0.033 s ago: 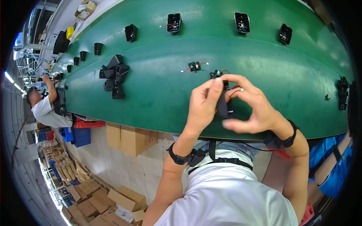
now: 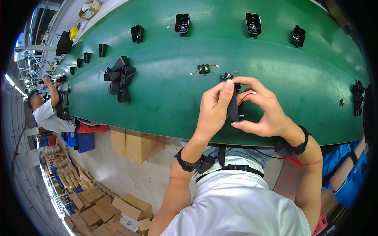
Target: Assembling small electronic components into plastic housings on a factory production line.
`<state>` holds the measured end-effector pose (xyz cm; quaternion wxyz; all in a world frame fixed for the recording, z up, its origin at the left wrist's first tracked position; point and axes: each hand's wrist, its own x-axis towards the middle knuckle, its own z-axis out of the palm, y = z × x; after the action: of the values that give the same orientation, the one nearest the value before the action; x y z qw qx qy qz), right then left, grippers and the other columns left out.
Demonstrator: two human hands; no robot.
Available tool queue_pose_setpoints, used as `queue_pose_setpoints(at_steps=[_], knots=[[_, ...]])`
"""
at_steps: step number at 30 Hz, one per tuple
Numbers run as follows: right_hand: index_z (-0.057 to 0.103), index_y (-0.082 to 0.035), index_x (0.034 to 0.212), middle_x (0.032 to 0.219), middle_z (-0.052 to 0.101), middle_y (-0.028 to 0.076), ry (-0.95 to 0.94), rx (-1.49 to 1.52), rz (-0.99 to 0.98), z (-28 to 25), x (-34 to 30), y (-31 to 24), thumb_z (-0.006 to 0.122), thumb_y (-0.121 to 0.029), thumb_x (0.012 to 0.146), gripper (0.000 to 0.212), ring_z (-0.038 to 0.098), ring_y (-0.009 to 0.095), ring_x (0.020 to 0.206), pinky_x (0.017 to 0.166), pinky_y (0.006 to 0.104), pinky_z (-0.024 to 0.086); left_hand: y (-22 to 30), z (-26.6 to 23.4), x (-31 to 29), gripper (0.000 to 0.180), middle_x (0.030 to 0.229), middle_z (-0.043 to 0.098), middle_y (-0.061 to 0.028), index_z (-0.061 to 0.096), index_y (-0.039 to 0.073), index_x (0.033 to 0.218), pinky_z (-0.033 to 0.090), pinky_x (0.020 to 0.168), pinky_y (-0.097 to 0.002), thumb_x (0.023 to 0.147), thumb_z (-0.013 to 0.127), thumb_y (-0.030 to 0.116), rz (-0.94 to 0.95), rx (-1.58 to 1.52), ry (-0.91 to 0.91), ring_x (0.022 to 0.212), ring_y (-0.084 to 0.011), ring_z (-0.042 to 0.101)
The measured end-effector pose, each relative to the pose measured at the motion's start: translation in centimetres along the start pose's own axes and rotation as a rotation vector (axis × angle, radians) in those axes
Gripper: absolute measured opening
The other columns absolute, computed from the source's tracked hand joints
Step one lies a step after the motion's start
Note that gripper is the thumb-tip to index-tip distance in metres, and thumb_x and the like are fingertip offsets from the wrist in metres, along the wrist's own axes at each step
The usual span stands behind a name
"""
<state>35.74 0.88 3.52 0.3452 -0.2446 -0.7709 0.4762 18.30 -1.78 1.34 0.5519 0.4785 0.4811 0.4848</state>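
My left hand is closed round a black plastic housing, held upright above the green table near its front edge. Its thumb presses along the upper part. My right hand curls round the other side, fingertips against the housing and thumb at its lower end. A thin red and black wire with a white plug comes out by my right fingers; what its other end joins is hidden. Just beyond my hands lies a small black part with wires, partly covered. Farther off lies another black wired part.
Black housings lie heaped at the left of the green table. Several units, including a white-edged one, stand along the far side. Black parts are piled at the right edge. A co-worker sits far left; cartons stand below.
My right thumb has come in to the lower end of the housing. The housing has tilted slightly, and both hands have otherwise stayed in place.
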Motion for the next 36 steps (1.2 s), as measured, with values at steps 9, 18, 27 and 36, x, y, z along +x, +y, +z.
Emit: queue_pose_setpoints(at_steps=[9,18,27,36], knots=[[0.062,0.003,0.108,0.120,0.060,0.010,0.110,0.933,0.285,-1.2,-0.8,2.3,0.074,-0.035,0.082,0.048,0.055,0.019,0.113,0.099,0.0387,0.041,0.8,-2.0,-1.2,0.030,0.063,0.062,-0.0062,0.059,-0.001,0.091,0.047,0.055,-0.0241,0.100,0.047,0.024,0.249,0.165,0.077,0.058,-0.0110,0.060],[0.051,0.005,0.125,0.112,0.062,0.010,0.224,1.067,0.349,-1.9,-0.2,2.1,0.066,-0.043,0.087,0.063,0.060,0.018,0.097,0.095,0.0407,0.045,1.5,-11.9,-2.8,0.016,0.099,0.064,-0.0106,0.061,0.001,0.099,0.045,0.081,-0.0334,0.089,0.061,0.014,0.472,1.086,0.687,0.093,-0.0231,0.059],[0.063,-0.004,0.094,0.128,0.055,0.017,0.300,-0.987,-0.050,-13.7,-0.2,-0.7,0.081,-0.019,0.070,0.033,0.053,0.035,0.115,0.099,0.0406,0.042,-1.8,-20.6,-5.1,0.043,0.128,0.047,-0.0172,0.056,0.004,0.118,0.036,0.100,-0.0461,0.084,0.068,0.027,0.222,1.395,0.805,0.118,-0.0368,0.045],[0.065,-0.004,0.085,0.128,0.054,0.014,0.145,-1.276,0.513,-27.0,-5.0,6.3,0.079,-0.020,0.066,0.028,0.047,0.032,0.116,0.098,0.0393,0.043,-3.4,-18.5,-5.1,0.024,0.107,0.049,-0.0150,0.049,0.000,0.081,0.044,0.083,-0.0414,0.080,0.071,0.007,0.262,1.096,0.864,0.098,-0.0306,0.052]])
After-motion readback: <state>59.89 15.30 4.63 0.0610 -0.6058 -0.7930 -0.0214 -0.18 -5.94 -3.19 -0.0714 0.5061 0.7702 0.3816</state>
